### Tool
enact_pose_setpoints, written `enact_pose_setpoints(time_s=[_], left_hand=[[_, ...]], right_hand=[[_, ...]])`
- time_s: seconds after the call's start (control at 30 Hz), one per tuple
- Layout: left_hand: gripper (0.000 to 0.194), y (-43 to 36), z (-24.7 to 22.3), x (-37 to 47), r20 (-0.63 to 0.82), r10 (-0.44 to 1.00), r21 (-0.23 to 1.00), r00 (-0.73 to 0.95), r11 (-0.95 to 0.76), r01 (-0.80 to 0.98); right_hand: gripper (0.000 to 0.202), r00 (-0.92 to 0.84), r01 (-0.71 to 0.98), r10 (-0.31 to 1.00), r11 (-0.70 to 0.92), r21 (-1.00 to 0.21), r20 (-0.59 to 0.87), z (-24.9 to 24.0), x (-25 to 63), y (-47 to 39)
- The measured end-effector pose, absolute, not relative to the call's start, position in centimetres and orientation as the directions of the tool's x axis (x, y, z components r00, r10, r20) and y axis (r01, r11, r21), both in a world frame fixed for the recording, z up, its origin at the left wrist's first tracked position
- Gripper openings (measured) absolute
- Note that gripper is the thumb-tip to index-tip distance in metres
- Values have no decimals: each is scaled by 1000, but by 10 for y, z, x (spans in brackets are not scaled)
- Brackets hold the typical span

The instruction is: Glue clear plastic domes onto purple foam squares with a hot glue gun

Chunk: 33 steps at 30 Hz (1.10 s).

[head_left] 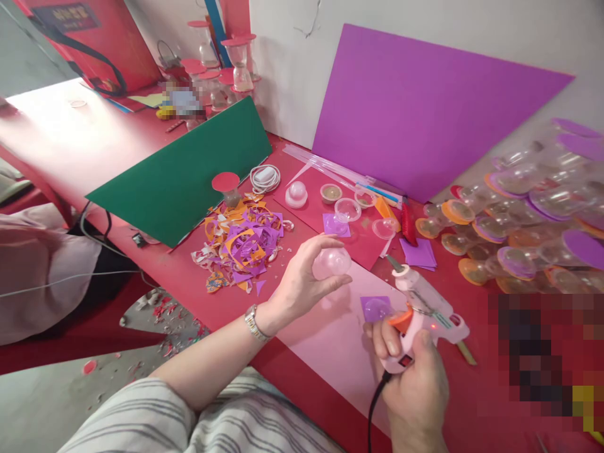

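Note:
My left hand (311, 270) pinches a clear plastic dome cup (334, 263) between thumb and fingers, held above the table. In my right hand (415, 358) is a white hot glue gun (427, 302) with an orange trigger, a red light and a stick poking from its back. Its nozzle points up and left, apart from the cup. Below lies a purple paper square (376, 308) with a clear dome on it, partly behind my right fingers. Farther back, a second purple square (336, 224) also bears a clear dome.
Purple and orange paper scraps (245, 242) are heaped at left before a green board (189, 170). Several clear hourglass-shaped pieces (519, 214) are stacked at right. A purple board (425, 107) leans on the wall. Purple squares (419, 253) lie near a red-handled tool (408, 221).

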<state>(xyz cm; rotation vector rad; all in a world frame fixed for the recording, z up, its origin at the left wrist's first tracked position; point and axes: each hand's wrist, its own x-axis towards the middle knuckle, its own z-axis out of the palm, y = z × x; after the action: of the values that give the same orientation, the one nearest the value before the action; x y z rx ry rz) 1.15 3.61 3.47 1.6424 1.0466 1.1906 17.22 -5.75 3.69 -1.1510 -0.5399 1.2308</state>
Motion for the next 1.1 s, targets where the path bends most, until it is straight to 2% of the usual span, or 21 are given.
enact_pose_setpoints(time_s=[0.17, 0.27, 0.37, 0.5, 0.67, 0.9, 1.1], left_hand=[[51, 25, 30, -4, 181, 905, 783, 386, -370, 500], [52, 20, 22, -8, 140, 867, 723, 478, -419, 548], [50, 15, 16, -12, 72, 853, 710, 518, -408, 573], [51, 13, 12, -15, 7, 841, 684, 542, -399, 611], [47, 13, 7, -17, -1, 833, 642, 554, -425, 639], [39, 12, 10, -18, -14, 814, 581, 581, -466, 667], [41, 12, 11, -15, -14, 811, 559, 585, -479, 677]], right_hand=[[49, 327, -256, 936, -47, -965, -133, 37, 174, -65], [42, 282, -118, 955, -61, -991, -93, 39, 182, -75], [39, 305, 120, 950, -102, -988, -61, 45, 197, -88], [38, 192, 484, 981, -100, -869, -6, 53, 218, -98], [55, 93, 743, 992, -16, -669, 80, 61, 222, -93], [47, -37, 914, 999, 17, -406, -41, 65, 229, -94], [41, -179, 927, 984, 167, -336, -5, 73, 231, -89]])
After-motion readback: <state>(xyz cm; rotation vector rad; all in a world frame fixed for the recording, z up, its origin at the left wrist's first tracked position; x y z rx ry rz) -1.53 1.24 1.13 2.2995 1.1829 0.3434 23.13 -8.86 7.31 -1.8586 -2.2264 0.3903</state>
